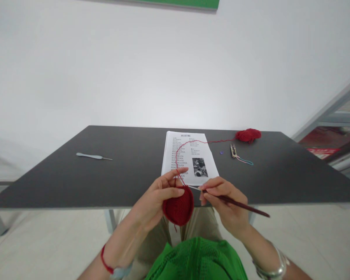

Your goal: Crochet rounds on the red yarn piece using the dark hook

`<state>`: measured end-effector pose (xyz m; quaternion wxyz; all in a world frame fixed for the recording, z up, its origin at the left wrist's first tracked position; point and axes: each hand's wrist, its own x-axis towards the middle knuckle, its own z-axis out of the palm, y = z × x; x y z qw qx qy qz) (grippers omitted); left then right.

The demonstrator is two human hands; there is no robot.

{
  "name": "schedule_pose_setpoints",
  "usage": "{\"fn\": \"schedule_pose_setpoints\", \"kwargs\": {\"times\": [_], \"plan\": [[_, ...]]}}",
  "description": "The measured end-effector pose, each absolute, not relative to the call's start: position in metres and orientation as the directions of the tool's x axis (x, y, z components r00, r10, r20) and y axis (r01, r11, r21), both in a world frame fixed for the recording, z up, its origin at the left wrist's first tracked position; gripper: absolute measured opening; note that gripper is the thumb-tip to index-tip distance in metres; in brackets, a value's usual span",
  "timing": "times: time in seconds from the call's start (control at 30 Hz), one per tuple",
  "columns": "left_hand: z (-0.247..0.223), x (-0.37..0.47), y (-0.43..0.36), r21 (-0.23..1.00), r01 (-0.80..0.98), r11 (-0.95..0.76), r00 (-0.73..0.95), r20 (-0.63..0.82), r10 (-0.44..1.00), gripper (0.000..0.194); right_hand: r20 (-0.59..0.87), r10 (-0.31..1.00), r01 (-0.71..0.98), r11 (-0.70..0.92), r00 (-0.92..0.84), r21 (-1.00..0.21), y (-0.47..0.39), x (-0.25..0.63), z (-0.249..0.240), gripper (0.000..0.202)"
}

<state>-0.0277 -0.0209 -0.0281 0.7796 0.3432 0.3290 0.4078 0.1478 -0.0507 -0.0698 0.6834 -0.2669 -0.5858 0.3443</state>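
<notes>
My left hand [160, 193] pinches the upper edge of a round, cupped red crochet piece [179, 208], thumb on its front. Red yarn [177, 155] passes over the raised forefinger and runs up across the paper. In my right hand [223, 196] is a crochet hook [245, 206] with a dark brown handle, held like a pen. Its thin metal shaft points left and meets the top edge of the crochet piece. Whether a loop sits on the hook's tip is too small to tell. A short yarn tail hangs below the piece.
Printed pattern sheets [188, 155] lie on the dark table [128, 182]. A red yarn ball [247, 135] rests at the back right, with thread snips [233, 151] and a small purple ring [221, 152] nearby. Far left lies another hook [90, 156] with a pale handle.
</notes>
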Motion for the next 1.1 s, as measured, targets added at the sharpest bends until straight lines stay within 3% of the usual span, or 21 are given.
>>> {"fn": "schedule_pose_setpoints", "kwargs": {"times": [0.13, 0.3, 0.6, 0.73, 0.83, 0.97, 1.1], "plan": [[-0.027, -0.033, -0.02, 0.823, -0.35, 0.449, 0.497, -0.243, 0.833, 0.048, 0.684, 0.729, -0.043, 0.682, -0.037, -0.73, -0.055, 0.16, -0.063, 0.018], [-0.028, -0.039, -0.017, 0.828, -0.288, 0.481, 0.57, -0.255, 0.781, 0.046, 0.604, 0.788, -0.183, 0.581, -0.115, -0.793, -0.052, 0.166, -0.051, 0.012], [-0.032, -0.043, -0.011, 0.85, -0.194, 0.489, 0.651, -0.261, 0.712, 0.042, 0.314, 0.916, -0.496, 0.159, -0.248, -0.854, -0.037, 0.167, -0.045, 0.011], [-0.035, -0.032, -0.015, 0.923, -0.227, 0.31, 0.497, -0.164, 0.852, 0.04, 0.172, 0.956, -0.608, -0.009, -0.239, -0.794, -0.037, 0.153, -0.053, 0.014], [-0.036, -0.02, -0.023, 0.961, -0.231, 0.152, 0.31, -0.075, 0.948, 0.038, 0.173, 0.983, -0.65, 0.093, -0.06, -0.754, -0.045, 0.137, -0.066, 0.009], [-0.037, -0.013, -0.029, 0.933, -0.31, 0.185, 0.338, -0.074, 0.938, 0.042, 0.368, 0.902, -0.49, 0.431, 0.225, -0.758, -0.053, 0.124, -0.077, 0.008], [-0.038, -0.02, -0.029, 0.905, -0.315, 0.285, 0.406, -0.143, 0.903, 0.045, 0.315, 0.941, -0.588, 0.325, 0.124, -0.74, -0.05, 0.126, -0.072, 0.007]]}}
